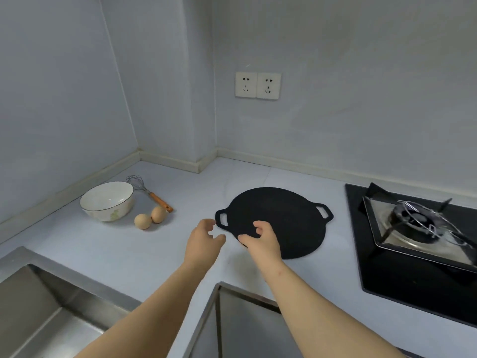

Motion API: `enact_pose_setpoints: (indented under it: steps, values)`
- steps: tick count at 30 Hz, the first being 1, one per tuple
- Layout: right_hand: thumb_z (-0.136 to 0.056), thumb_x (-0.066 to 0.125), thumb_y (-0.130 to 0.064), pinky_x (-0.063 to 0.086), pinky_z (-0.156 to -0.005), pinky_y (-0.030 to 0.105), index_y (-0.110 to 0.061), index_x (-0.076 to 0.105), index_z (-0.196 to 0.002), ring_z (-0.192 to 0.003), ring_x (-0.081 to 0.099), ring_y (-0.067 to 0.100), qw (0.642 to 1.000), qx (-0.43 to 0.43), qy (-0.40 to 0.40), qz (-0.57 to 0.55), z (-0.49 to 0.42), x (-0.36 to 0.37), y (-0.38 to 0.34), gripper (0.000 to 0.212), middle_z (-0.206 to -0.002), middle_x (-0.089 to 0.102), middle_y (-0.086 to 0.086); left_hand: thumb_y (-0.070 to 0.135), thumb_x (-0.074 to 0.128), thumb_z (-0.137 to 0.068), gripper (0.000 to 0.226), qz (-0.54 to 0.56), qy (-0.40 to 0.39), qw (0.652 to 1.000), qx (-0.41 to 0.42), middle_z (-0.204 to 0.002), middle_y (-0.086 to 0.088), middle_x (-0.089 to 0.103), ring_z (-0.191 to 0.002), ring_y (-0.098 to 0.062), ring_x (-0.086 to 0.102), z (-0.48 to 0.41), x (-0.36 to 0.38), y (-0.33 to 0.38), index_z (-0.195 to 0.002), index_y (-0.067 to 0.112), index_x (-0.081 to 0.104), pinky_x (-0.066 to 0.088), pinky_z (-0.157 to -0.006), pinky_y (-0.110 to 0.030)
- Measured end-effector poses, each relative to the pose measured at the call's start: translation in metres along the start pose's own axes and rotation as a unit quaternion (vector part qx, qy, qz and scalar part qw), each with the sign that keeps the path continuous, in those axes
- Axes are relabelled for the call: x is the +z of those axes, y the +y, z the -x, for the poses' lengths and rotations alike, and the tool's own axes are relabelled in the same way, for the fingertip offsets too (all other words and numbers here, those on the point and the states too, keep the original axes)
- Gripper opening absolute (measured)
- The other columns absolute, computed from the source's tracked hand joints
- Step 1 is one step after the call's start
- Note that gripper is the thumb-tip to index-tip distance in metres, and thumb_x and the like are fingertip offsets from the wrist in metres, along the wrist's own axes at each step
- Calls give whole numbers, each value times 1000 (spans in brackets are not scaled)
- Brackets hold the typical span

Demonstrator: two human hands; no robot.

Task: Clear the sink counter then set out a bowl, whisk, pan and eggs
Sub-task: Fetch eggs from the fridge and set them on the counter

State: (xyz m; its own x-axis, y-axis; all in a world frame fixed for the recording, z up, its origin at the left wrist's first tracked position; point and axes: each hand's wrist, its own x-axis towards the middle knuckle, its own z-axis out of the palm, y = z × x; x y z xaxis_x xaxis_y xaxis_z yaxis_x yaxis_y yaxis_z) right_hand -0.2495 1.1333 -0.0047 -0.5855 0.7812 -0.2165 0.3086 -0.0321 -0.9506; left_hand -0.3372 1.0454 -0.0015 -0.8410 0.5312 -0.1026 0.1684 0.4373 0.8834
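pan (pixel 281 220) flat on the desk (pixel 124 257), black, round, a loop handle on each side, sitting between the egg group and the gas stove (pixel 418 228)
left hand (pixel 204 237): fingers loosely curled, holding nothing, just beside the pan's left handle, not on it
right hand (pixel 263 240): over the pan's near-left rim, thumb at the edge, fingers curled above the surface. cannot tell if it's pinching the rim or only hovering
bowl (pixel 107 201): white, dark rim, upright at the far left of the desk near the wall
whisk (pixel 149 191): lying just behind/right of the bowl, wire head toward the corner, orange handle pointing toward the pan
eggs (pixel 142 221): two, brown, side by side just right of the bowl, the farther one beside the whisk handle's end
steel sink (pixel 38 306) at lower left, double wall socket (pixel 258 85) above the pan
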Motion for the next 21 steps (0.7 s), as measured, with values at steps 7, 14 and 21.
enact_pose_setpoints:
  steps: [7,14,21]
  values:
    - [-87,62,-15,35,-88,21,-19,41,-135,-124,43,17,991,-16,126,-32,31,-116,1,53,-138,42,1,14,55,-91,40,12,-102,990,100,-128,1,53,-98,-8,47,41,90,88,-130,17,48,36,-83,-22]
    - [-89,60,-15,35,-87,22,-19,45,-131,-106,43,8,952,-33,301,-42,120,-284,24,45,-131,47,-3,14,54,-92,36,35,-254,947,193,-124,1,54,-95,-9,47,154,219,181,-127,15,50,39,-79,-18]
    - [-87,60,-14,35,-82,24,-18,49,-121,-100,50,13,883,2,468,-41,254,-447,63,36,-111,51,-2,15,54,-91,30,63,-389,882,258,-119,2,57,-102,-10,49,304,327,246,-121,16,56,41,-91,-26]
